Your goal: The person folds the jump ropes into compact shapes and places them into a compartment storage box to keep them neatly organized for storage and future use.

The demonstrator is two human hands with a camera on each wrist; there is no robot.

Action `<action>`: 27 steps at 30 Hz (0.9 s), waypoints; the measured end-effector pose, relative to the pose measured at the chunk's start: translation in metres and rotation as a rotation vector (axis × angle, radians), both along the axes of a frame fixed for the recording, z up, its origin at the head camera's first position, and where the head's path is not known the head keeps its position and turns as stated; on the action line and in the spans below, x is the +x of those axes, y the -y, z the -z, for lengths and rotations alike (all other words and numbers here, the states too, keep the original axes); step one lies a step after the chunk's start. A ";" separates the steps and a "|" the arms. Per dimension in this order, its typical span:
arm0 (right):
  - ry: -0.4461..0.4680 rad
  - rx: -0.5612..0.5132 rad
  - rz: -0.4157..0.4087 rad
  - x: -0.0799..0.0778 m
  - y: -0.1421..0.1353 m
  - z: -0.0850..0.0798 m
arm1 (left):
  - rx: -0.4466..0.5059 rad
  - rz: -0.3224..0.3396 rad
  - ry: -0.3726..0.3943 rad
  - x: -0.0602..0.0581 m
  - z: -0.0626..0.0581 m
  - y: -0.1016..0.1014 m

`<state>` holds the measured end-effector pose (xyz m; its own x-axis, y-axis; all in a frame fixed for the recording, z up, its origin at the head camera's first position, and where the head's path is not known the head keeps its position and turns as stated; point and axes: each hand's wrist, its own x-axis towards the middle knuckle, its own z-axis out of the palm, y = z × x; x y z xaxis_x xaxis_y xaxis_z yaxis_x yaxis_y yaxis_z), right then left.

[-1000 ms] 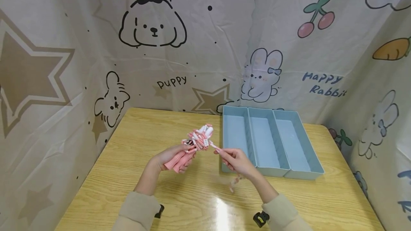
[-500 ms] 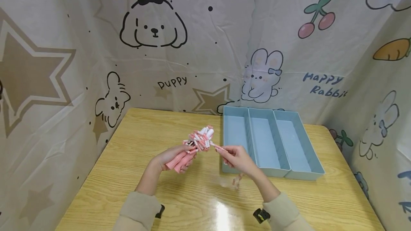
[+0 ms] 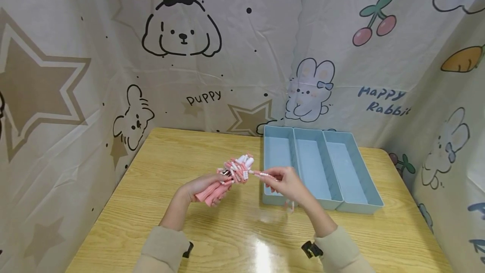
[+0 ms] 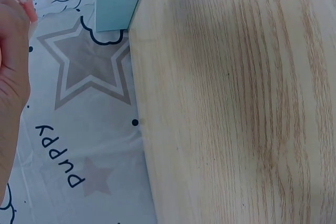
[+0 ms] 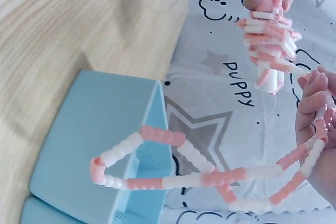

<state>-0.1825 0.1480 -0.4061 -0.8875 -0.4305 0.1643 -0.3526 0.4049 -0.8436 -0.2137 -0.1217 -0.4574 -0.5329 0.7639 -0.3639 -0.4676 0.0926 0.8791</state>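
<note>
A pink-and-white beaded jump rope point(image 3: 238, 169) is wound into a bundle around its two pink handles point(image 3: 212, 193). My left hand point(image 3: 195, 185) grips the handles just below the bundle; in the left wrist view only part of that hand point(image 4: 13, 51) shows at the left edge. To its right, my right hand point(image 3: 289, 183) holds a beaded strand that runs taut from the bundle. From the right hand hangs a loose loop of beads point(image 5: 223, 177), seen large in the right wrist view. Both hands are above the table.
Three joined light-blue trays point(image 3: 318, 163) stand at the table's back right, just behind the right hand. The wooden table point(image 3: 227, 239) extends in front and to the left. A printed cloth point(image 3: 235, 20) hangs around the back and sides.
My right hand has moved a little right and up, drawing the strand out to a longer stretch between the hands. The left hand stays nearly in place.
</note>
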 end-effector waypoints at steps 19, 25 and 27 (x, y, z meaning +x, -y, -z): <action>-0.305 0.192 -0.224 -0.014 -0.002 -0.004 | -0.095 0.221 0.001 0.007 -0.003 -0.007; -0.277 0.186 -0.312 -0.017 -0.003 -0.005 | -0.087 0.344 0.040 0.012 -0.007 -0.012; -0.264 0.169 -0.323 -0.018 -0.004 -0.004 | -0.061 0.375 0.054 0.013 -0.008 -0.014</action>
<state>-0.2005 0.1519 -0.4016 -0.6403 -0.7189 0.2705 -0.6778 0.3631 -0.6393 -0.2008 -0.1078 -0.4490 -0.1992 0.8785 -0.4343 -0.4364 0.3173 0.8420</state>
